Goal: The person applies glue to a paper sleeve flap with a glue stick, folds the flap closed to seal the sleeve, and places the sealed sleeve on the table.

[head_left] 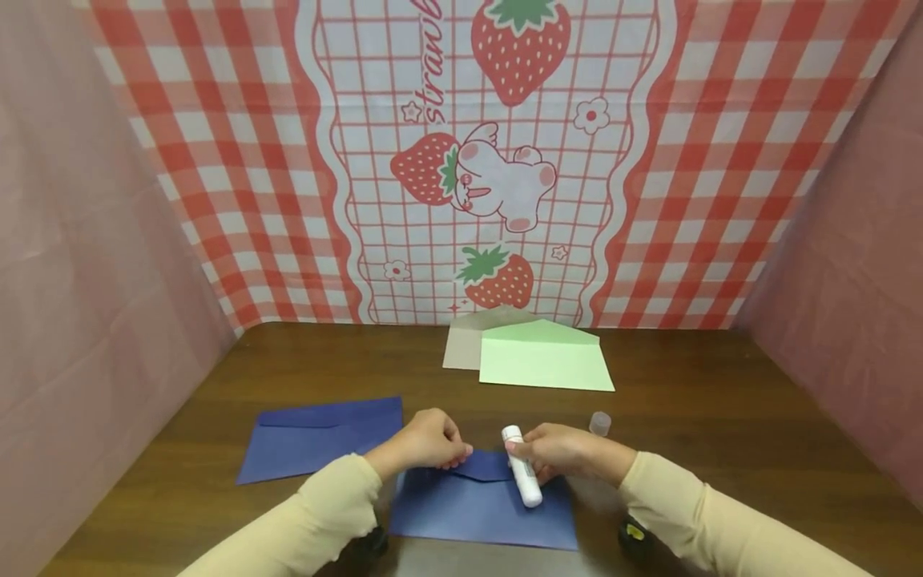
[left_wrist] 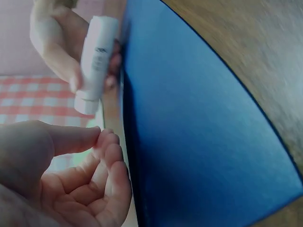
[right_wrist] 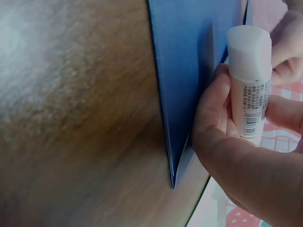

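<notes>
A blue envelope [head_left: 483,517] lies in front of me with its flap [head_left: 481,466] at the far side. My right hand [head_left: 558,450] grips a white glue stick [head_left: 525,474] between thumb and fingers, tilted over the right part of the envelope. Printed text and a barcode show on the glue stick [right_wrist: 251,101] in the right wrist view. By the flap's left part is my left hand [head_left: 430,439], its fingers curled. In the left wrist view the left thumb tip meets the index finger beside the envelope's edge, with nothing visible between them.
A second blue envelope [head_left: 317,439] lies to the left. At the back, a light green envelope [head_left: 544,365] overlaps a grey one [head_left: 461,349]. A small translucent cap [head_left: 600,423] stands on the brown table [head_left: 692,401] beyond my right wrist. A strawberry-patterned cloth [head_left: 490,176] hangs behind.
</notes>
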A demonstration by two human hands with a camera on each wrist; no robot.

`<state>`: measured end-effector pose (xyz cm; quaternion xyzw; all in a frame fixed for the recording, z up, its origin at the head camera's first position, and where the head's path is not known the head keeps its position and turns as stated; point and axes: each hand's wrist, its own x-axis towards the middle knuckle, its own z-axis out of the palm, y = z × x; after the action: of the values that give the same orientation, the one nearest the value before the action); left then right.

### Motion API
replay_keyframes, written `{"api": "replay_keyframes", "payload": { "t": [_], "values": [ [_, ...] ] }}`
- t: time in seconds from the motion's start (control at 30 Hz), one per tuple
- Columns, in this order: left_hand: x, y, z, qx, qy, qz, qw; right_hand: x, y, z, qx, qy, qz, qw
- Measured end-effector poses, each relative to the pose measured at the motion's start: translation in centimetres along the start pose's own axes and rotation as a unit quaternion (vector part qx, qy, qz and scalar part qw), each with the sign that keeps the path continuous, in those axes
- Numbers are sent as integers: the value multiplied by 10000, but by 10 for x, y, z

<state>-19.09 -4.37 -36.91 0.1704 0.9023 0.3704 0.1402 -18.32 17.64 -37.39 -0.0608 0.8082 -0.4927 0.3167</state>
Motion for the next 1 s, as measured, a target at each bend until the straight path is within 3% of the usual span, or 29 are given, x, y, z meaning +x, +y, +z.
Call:
{"api": "replay_keyframes", "payload": {
  "t": [0.23, 0.4, 0.57, 0.7, 0.87, 1.0],
  "values": [
    [1, -13, 7, 122, 153, -34, 9998, 4, -1, -6, 381, -385, 23, 9985],
    [0, -16, 15, 186, 326, 97, 9992, 7, -5, -4, 627, -356, 232, 9971],
    [1, -15, 18, 178, 384, -61, 9991, 17, -14, 5, 692, -479, 403, 9956],
    [1, -12, 17, 150, 339, -164, 9992, 22, -17, 12, 472, -348, 509, 9970],
    [-2, -5, 16, -127, 225, -275, 9993, 21, -17, 17, 303, -285, 409, 9983],
    [-4, 1, 19, -179, 171, -53, 9997, 22, -16, 15, 427, -349, 251, 9982]
  ]
}}
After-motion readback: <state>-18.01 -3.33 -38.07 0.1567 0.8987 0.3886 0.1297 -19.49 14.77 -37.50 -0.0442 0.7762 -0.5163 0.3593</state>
